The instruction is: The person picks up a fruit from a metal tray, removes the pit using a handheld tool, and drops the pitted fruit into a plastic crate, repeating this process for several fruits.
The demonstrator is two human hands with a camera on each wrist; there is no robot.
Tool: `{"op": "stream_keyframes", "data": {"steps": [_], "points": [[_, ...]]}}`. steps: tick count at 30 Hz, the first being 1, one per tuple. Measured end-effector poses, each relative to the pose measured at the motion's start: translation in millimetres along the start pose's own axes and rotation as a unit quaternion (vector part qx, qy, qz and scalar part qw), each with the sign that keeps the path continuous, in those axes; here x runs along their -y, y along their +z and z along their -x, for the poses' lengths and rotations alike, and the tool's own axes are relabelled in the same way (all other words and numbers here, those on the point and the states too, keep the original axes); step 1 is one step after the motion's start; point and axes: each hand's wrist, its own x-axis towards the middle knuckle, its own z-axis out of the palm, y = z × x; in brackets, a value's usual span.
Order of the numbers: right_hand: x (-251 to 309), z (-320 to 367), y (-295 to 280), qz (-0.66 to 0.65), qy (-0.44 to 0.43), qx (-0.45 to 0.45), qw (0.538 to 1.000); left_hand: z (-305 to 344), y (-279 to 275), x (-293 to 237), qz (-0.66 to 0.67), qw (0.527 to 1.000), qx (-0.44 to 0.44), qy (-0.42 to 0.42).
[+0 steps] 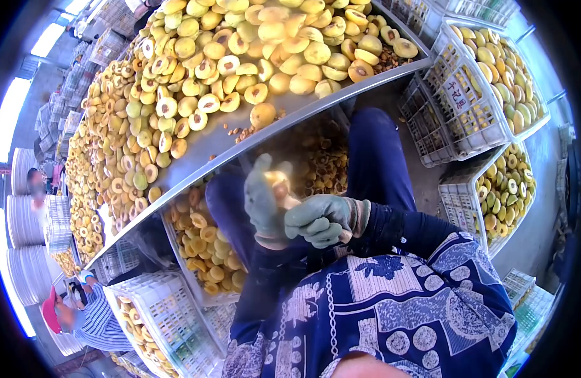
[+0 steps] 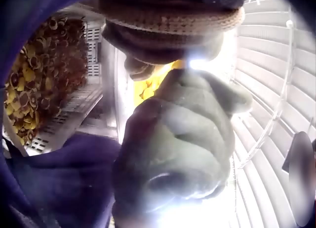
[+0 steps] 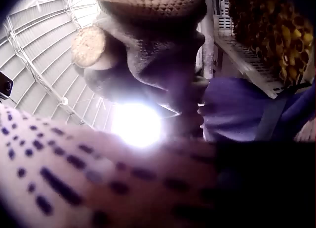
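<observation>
My left hand (image 1: 264,203), in a grey-green glove, is raised over my lap and grips a small yellow fruit (image 1: 279,183). In the left wrist view the gloved fingers (image 2: 182,124) curl round yellow fruit flesh (image 2: 153,85). My right hand (image 1: 322,220), gloved too, is curled tight just right of the left hand and touches it. Its fist (image 3: 148,65) grips a tool with a round wooden handle end (image 3: 89,48); the blade is hidden. Both hands hang above my blue trouser legs (image 1: 379,157).
A long metal table (image 1: 253,129) heaped with halved yellow fruit (image 1: 196,94) runs ahead. White crates of fruit (image 1: 492,82) stand to the right, and another (image 1: 202,246) sits under the table. A person in a red cap (image 1: 51,309) sits at lower left.
</observation>
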Motion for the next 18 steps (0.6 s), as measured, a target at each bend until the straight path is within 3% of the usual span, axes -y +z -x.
{"op": "stream_keyframes", "data": {"steps": [1, 2, 3, 4, 5, 7, 8, 9, 11, 14, 16, 17, 18], "points": [[-3, -1, 0, -0.007, -0.037, 0.046, 0.998, -1, -5, 0, -0.034, 0.998, -0.023, 0.039], [1, 1, 5, 0.009, -0.033, 0.010, 0.999, 1, -8, -2, -0.072, 0.991, -0.106, 0.032], [7, 2, 9, 0.014, -0.032, 0.011, 0.999, -6, -33, -10, -0.195, 0.976, -0.084, 0.053], [13, 2, 11, 0.059, 0.008, -0.082, 0.995, -5, -53, 13, -0.041, 0.985, -0.164, -0.026], [18, 2, 11, 0.102, 0.046, -0.175, 0.978, -11, -82, 15, -0.220, 0.951, -0.140, 0.164], [10, -7, -12, 0.159, 0.041, -0.220, 0.962, -3, -120, 8, 0.016, 0.963, -0.239, -0.124], [10, -9, -16, 0.209, 0.043, -0.261, 0.941, -4, -141, -4, -0.156, 0.968, -0.171, -0.100], [12, -11, -19, 0.258, 0.043, -0.301, 0.917, -11, -170, -5, -0.383, 0.913, -0.044, -0.134], [24, -10, -13, 0.243, 0.059, -0.303, 0.920, -24, -169, 8, -0.487, 0.869, -0.082, -0.020], [29, -13, -14, 0.246, 0.070, -0.304, 0.918, -73, -100, -33, -0.386, 0.915, -0.024, -0.115], [22, -15, -25, 0.222, 0.043, -0.301, 0.926, -105, -56, -13, -0.463, 0.882, 0.055, 0.073], [18, -15, -30, 0.199, 0.018, -0.297, 0.934, -120, -37, 18, -0.469, 0.876, 0.055, 0.102], [17, -14, -33, 0.171, 0.001, -0.293, 0.941, -141, -8, -6, -0.482, 0.866, 0.111, -0.081]]}}
